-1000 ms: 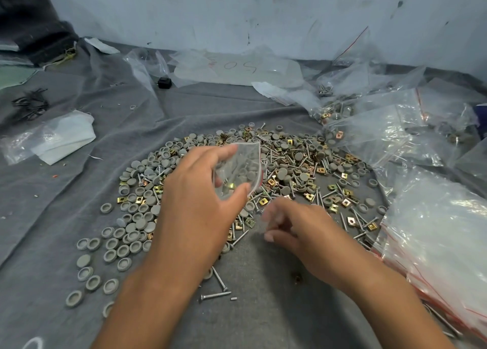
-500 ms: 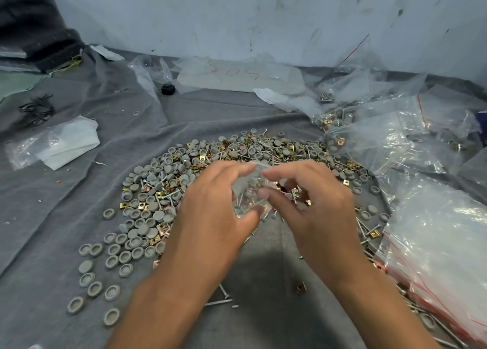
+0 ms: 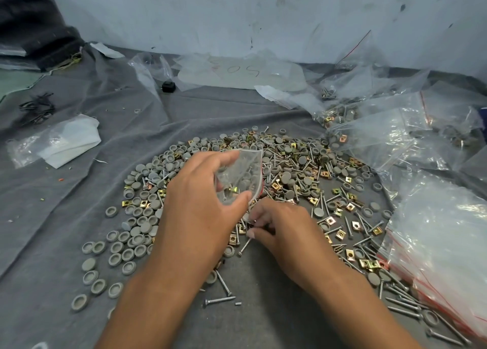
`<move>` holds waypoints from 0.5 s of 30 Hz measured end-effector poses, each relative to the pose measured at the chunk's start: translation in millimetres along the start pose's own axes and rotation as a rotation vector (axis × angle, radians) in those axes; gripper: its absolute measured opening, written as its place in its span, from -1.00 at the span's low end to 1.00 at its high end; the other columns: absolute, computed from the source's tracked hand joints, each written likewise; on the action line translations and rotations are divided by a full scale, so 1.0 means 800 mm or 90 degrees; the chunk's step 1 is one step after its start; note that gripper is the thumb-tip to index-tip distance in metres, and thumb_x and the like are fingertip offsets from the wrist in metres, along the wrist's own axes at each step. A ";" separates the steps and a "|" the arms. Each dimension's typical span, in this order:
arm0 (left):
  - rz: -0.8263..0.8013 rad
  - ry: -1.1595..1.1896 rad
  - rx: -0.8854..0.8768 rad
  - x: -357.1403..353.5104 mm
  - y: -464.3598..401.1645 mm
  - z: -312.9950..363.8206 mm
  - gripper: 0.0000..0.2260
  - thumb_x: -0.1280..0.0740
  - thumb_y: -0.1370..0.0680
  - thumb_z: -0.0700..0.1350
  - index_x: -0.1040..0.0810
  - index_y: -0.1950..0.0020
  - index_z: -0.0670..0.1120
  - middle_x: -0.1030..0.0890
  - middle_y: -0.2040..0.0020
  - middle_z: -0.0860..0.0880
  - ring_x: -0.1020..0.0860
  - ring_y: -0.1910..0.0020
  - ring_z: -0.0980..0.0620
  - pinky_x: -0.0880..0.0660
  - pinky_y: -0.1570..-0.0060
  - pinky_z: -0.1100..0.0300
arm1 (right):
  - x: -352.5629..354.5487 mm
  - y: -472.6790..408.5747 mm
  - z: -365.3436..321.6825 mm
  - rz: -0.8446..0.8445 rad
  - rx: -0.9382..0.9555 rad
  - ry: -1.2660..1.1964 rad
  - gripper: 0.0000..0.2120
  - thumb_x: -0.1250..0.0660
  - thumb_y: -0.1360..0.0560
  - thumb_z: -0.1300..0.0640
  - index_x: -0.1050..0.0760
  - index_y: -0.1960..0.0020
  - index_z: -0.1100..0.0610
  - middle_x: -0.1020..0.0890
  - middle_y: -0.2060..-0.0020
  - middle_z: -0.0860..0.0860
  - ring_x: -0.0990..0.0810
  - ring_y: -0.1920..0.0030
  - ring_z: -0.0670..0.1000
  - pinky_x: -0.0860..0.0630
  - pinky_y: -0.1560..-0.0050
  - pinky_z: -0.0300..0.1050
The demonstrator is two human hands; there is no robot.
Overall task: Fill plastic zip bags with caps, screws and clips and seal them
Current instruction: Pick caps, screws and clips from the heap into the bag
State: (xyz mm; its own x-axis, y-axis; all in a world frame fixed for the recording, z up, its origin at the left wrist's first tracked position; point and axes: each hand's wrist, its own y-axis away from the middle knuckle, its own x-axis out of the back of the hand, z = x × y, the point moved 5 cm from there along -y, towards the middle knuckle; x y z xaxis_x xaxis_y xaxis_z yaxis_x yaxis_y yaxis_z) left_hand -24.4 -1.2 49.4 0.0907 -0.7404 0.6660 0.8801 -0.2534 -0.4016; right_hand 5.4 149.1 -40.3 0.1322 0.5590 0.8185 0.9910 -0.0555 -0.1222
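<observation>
**Small zip bag held above the heap of parts**

The left hand [image 3: 203, 201] pinches a small clear zip bag [image 3: 241, 177] between thumb and forefinger at the centre of the frame, mouth turned to the right with its red strip showing; a yellow clip and a few grey caps lie inside. Just below it the right hand [image 3: 284, 230] has its fingertips [image 3: 251, 234] curled down onto the cloth and pinched on a screw [image 3: 245, 246] at the near edge of the heap.

Around both hands spreads the heap [image 3: 303, 169] of grey caps, brass-coloured clips and screws, on a grey cloth [image 3: 66, 217]. More caps lie in loose rows at lower left. A stack of empty zip bags [image 3: 442, 243] sits at the right edge, filled and crumpled bags [image 3: 369, 127] at upper right. A folded white bag [image 3: 66, 143] lies at the left, and a small black block [image 3: 168, 86] rests near the back wall.
</observation>
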 end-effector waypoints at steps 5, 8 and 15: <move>-0.012 -0.004 -0.007 -0.003 0.000 -0.002 -0.47 -0.61 -0.36 -0.12 -0.60 -0.31 0.01 -0.44 0.06 0.28 -0.44 0.09 0.41 -0.26 0.04 0.62 | 0.054 0.001 -0.019 0.216 0.130 -0.090 -0.89 -0.40 -0.58 0.12 -0.63 -0.09 -0.01 -0.60 0.05 -0.18 -0.56 0.04 -0.19 -0.44 0.00 -0.35; -0.029 -0.013 -0.017 -0.009 0.000 -0.001 -0.46 -0.60 -0.37 -0.10 -0.58 -0.33 0.04 -0.51 -0.04 0.21 -0.42 0.12 0.40 -0.26 0.02 0.61 | 0.083 0.011 -0.035 0.380 0.192 -0.180 -0.92 -0.38 -0.60 0.08 -0.58 -0.09 0.02 -0.63 0.05 -0.13 -0.57 0.06 -0.17 -0.39 0.01 -0.41; -0.014 0.002 -0.018 -0.005 0.000 -0.001 -0.48 -0.59 -0.38 -0.07 -0.59 -0.32 0.03 -0.50 0.00 0.23 -0.42 0.07 0.47 -0.27 0.04 0.64 | 0.082 0.010 -0.048 0.399 0.219 -0.137 -0.90 -0.41 -0.59 0.13 -0.65 -0.09 0.08 -0.63 -0.01 -0.10 -0.59 -0.07 -0.07 -0.48 -0.10 -0.21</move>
State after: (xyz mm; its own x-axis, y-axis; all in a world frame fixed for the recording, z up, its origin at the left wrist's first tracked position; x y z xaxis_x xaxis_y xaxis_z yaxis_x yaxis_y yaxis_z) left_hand -25.1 0.9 46.2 0.0693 -0.7367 0.6727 0.8682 -0.2876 -0.4044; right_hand 22.7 153.3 34.3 0.6274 0.6596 0.4139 0.6638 -0.1751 -0.7272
